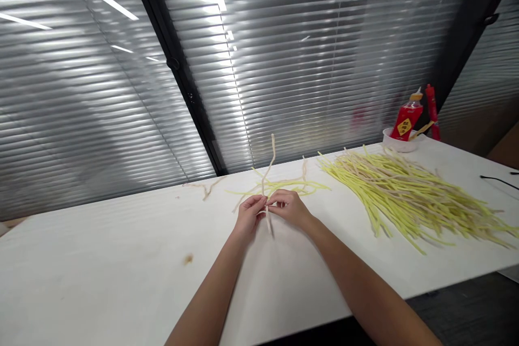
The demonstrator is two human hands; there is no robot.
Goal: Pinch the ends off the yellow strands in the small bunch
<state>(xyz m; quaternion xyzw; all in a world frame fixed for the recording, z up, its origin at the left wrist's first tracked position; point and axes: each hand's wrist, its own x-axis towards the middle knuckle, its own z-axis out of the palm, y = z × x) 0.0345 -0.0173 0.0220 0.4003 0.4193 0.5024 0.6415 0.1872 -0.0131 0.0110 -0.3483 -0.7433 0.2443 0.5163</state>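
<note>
Both hands meet near the middle of the white table [121, 259]. My left hand [250, 216] pinches a pale cream fuzzy stem [269, 165], which rises above the fingers and pokes out below them. Against it, my right hand [289, 207] is closed, its thumb and fingertips pressed on the same stem where the hands meet. Just behind the hands lie several loose yellow stems [316, 185] and cream ones. The exact crossing at the fingertips is too small to make out.
A large pile of yellow and beige stems [405, 189] spreads over the right side. Behind it, a white bowl [399, 144] holds a red bottle [406, 119]. Beige stem pieces [206, 190] lie at back left. Blinds [284, 65] stand along the table's rear edge.
</note>
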